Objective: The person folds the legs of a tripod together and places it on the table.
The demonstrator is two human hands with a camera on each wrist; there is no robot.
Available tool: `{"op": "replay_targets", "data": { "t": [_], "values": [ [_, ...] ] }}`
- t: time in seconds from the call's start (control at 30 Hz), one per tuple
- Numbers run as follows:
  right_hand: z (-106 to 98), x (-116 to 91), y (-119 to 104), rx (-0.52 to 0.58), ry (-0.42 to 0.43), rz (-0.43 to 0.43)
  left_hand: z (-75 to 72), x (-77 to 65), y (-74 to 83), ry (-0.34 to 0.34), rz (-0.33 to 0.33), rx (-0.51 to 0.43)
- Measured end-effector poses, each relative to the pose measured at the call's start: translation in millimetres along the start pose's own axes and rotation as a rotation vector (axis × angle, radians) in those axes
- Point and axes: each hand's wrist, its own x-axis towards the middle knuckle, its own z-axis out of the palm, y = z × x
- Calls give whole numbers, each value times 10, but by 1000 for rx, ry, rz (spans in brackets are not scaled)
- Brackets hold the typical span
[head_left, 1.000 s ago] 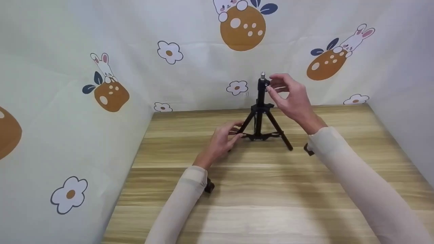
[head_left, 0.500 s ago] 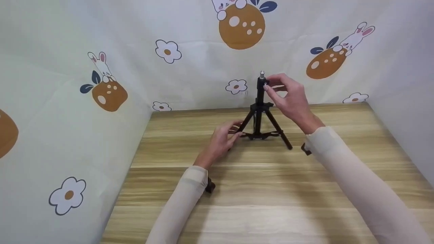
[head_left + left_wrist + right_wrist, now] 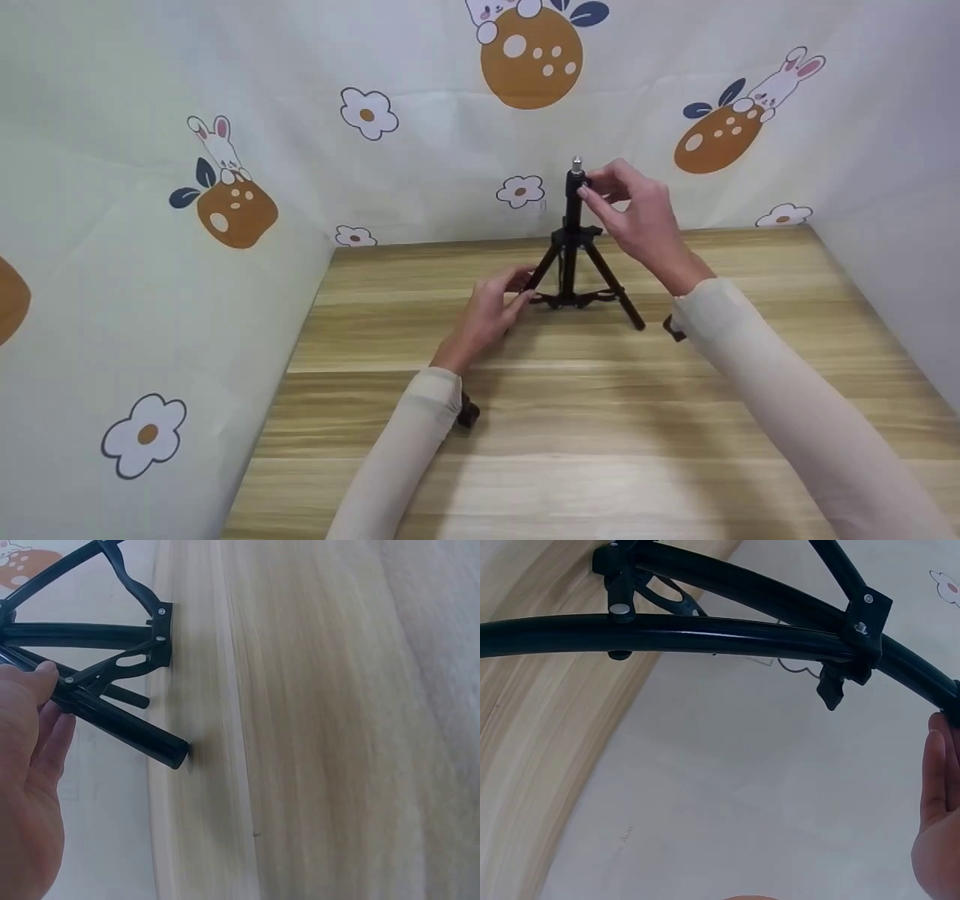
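A small black tripod stand (image 3: 573,217) stands upright with its legs spread near the back of the table; a silver stud (image 3: 577,163) tops its column. My left hand (image 3: 486,311) holds the left leg between thumb and fingers, beside the lower brace. In the left wrist view the thumb lies on that leg (image 3: 131,729), above its foot. High on the column, my right hand (image 3: 641,217) pinches at the side of the top collar (image 3: 575,184), its fingertips covering the small knob there. The right wrist view shows a lower clamp knob (image 3: 830,688) away from the fingers.
The wood-grain table (image 3: 600,420) runs up to a pale printed cloth (image 3: 435,165) hung close behind the stand. More cloth rises on the left and right sides. Dark wrist devices (image 3: 466,412) show under both sleeves.
Both hands stay at the same places on the stand. The right thumb and fingers have shifted slightly at the collar, and the head view has drifted a little.
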Motion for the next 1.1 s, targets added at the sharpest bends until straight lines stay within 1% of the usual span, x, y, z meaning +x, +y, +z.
{"op": "replay_targets", "data": {
  "t": [0.13,0.4,0.73,0.8,1.0,1.1],
  "values": [
    [3,3,-22,3,-8,15,16,3,2,12,12,-2],
    [17,0,-20,22,15,-6,30,-3,8,22,16,-5],
    [10,18,-22,18,13,30,92,4,3,80,50,50],
    [6,25,-28,27,12,35,93,2,-1,92,52,48],
    [16,21,-34,109,25,38,113,-10,-3,116,44,30],
    [26,12,-40,124,34,41,129,-21,-6,132,52,28]
  ]
}}
